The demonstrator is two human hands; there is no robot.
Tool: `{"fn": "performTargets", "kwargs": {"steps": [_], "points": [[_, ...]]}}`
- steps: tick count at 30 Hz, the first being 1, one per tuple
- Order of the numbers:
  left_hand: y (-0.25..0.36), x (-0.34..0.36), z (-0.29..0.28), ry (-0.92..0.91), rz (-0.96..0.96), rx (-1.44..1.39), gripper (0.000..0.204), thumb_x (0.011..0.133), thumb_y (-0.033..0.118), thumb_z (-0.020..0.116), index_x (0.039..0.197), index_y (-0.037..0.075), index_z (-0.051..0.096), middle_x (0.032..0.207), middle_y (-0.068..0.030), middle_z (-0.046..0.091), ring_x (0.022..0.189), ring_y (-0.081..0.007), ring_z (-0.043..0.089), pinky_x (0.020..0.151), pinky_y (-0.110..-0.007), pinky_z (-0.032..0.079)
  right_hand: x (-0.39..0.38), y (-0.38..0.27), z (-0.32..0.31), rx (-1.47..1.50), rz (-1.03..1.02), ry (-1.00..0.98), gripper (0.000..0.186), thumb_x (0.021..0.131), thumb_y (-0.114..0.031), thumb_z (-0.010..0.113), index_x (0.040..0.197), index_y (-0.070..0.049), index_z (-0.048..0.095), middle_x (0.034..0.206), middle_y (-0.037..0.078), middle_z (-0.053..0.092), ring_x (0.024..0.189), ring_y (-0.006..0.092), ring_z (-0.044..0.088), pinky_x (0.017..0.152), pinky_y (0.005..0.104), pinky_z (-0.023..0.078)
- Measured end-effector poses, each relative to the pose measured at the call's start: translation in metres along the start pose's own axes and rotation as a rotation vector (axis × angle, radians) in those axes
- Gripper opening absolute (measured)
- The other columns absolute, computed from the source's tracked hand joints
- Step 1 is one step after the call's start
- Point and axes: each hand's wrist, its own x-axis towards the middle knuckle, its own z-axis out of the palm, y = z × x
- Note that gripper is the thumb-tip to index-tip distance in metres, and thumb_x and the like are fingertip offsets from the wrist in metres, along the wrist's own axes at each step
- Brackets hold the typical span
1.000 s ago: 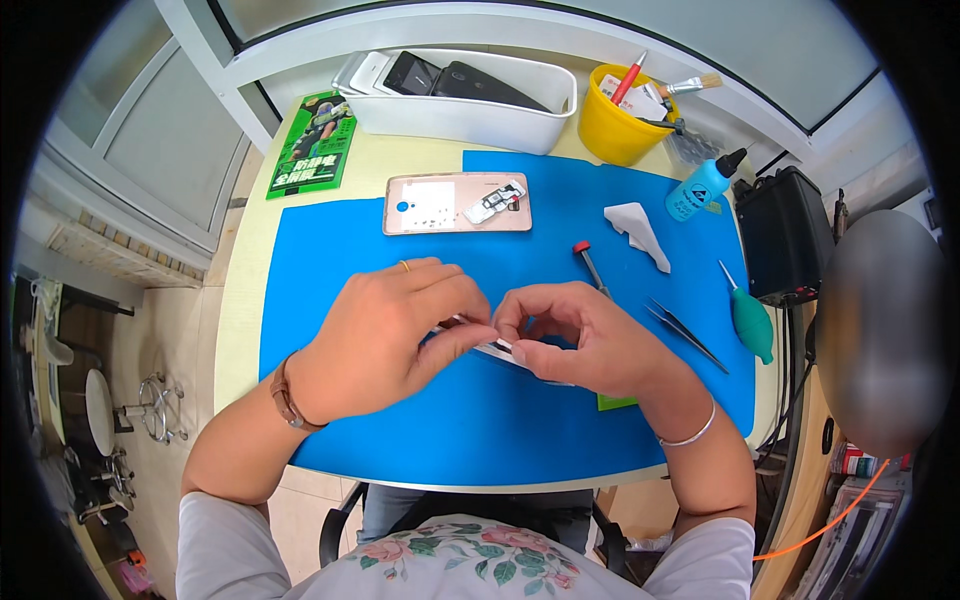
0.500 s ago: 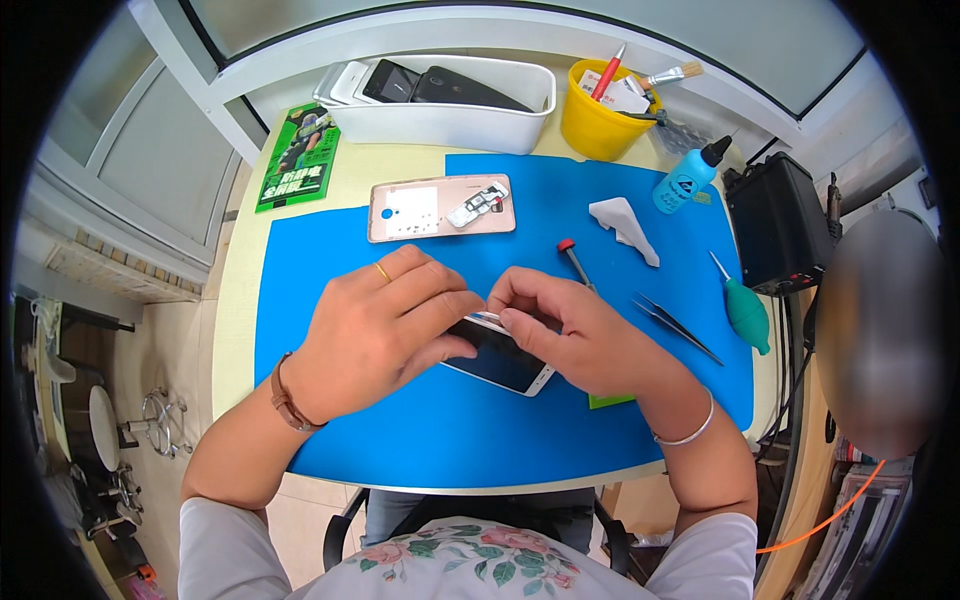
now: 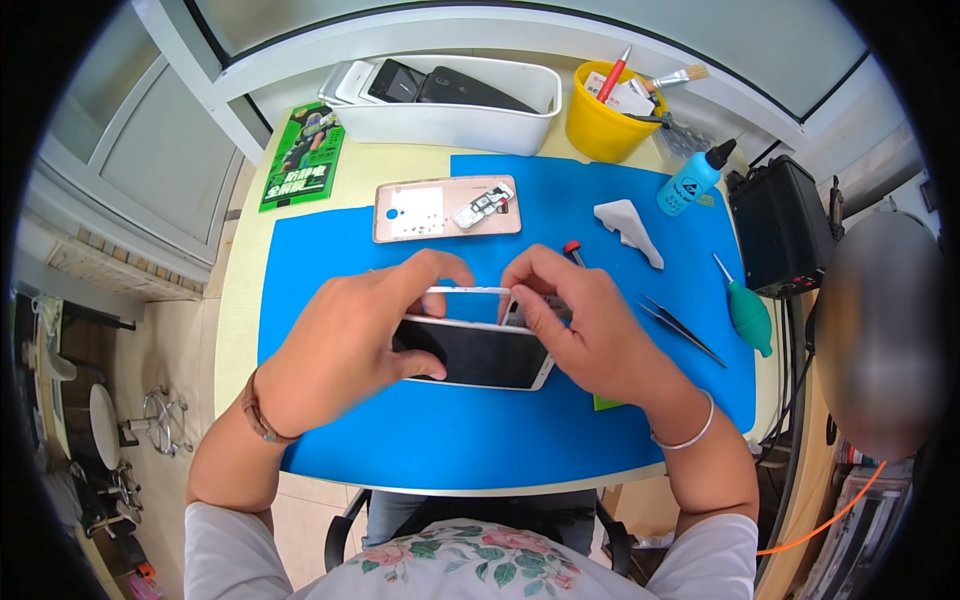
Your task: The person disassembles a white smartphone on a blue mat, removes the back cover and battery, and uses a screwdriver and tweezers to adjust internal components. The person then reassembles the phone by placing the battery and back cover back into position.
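A white-edged smartphone front with a dark screen (image 3: pixel 475 352) is tilted over the blue mat. My left hand (image 3: pixel 345 335) grips its left end, thumb on the glass and fingers behind the upper edge. Just beyond runs a thin white phone frame (image 3: pixel 480 290), spanning both hands, with blue mat showing through the gap between it and the screen. My right hand (image 3: pixel 585 325) pinches the frame's right end between thumb and forefinger. Beyond my hands lies a pinkish-gold phone back cover (image 3: pixel 410 208) with a small phone part (image 3: pixel 484 205) on it.
To the right lie black tweezers (image 3: pixel 683 330), a red-capped screwdriver (image 3: pixel 572 248), a white cloth (image 3: pixel 630 232), a green air blower (image 3: pixel 748 318) and a blue bottle (image 3: pixel 690 185). At the back stand a white bin (image 3: pixel 445 125) of phones and a yellow bucket (image 3: pixel 600 135).
The white frame and the screen now show apart, with a gap between them. My left hand has shifted left and lower, its thumb now flat on the glass.
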Motion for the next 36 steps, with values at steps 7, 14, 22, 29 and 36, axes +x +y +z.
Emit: {"fn": "performTargets", "kwargs": {"steps": [7,14,22,29,36], "points": [[0.000,-0.007,-0.005,0.100,0.089,0.076,0.063,0.072,0.004,0.094,0.128,0.018,0.068,0.096,-0.0046,0.073,0.089,-0.0271,0.076,0.073,-0.037,0.060,0.005,0.000,-0.021,-0.119,-0.043,0.242,0.013,0.113,-0.014,0.057,0.110,-0.006,0.067,0.092,0.007,0.076,0.080,0.0129,0.071,0.073,0.0267,0.053],[-0.011,-0.004,0.000,0.170,0.420,0.287,0.017,0.079,0.009,0.085,0.093,0.013,0.077,0.097,-0.0009,0.073,0.085,-0.0199,0.072,0.066,-0.033,0.058,0.016,0.022,-0.027,0.017,0.189,0.320,0.018,0.109,-0.017,0.066,0.115,-0.004,0.077,0.102,0.013,0.079,0.092,0.0190,0.075,0.082,0.0306,0.059],[-0.017,0.000,0.007,0.220,0.696,0.345,0.014,0.077,0.010,0.082,0.090,0.013,0.078,0.098,0.0000,0.072,0.088,-0.0156,0.072,0.067,-0.030,0.058,0.014,0.021,-0.013,-0.213,-0.075,0.341,0.023,0.107,-0.021,0.066,0.117,-0.004,0.076,0.110,0.012,0.078,0.098,0.0201,0.073,0.085,0.0297,0.057],[-0.011,-0.004,0.004,0.343,0.838,0.382,0.017,0.074,0.011,0.085,0.090,0.011,0.081,0.094,-0.0023,0.074,0.084,-0.0154,0.070,0.064,-0.026,0.054,0.002,-0.006,-0.019,-0.038,-0.128,0.354,0.031,0.108,-0.029,0.065,0.106,-0.001,0.079,0.099,0.012,0.079,0.085,0.0181,0.072,0.070,0.0308,0.054],[0.000,-0.013,0.000,0.552,0.874,0.515,0.018,0.074,0.006,0.086,0.089,0.016,0.082,0.089,0.0043,0.073,0.080,-0.0100,0.067,0.061,-0.024,0.048,0.000,-0.008,-0.037,0.309,0.258,0.127,0.034,0.107,-0.036,0.072,0.106,-0.003,0.080,0.092,0.004,0.077,0.078,0.0072,0.064,0.062,0.0240,0.046]]}}
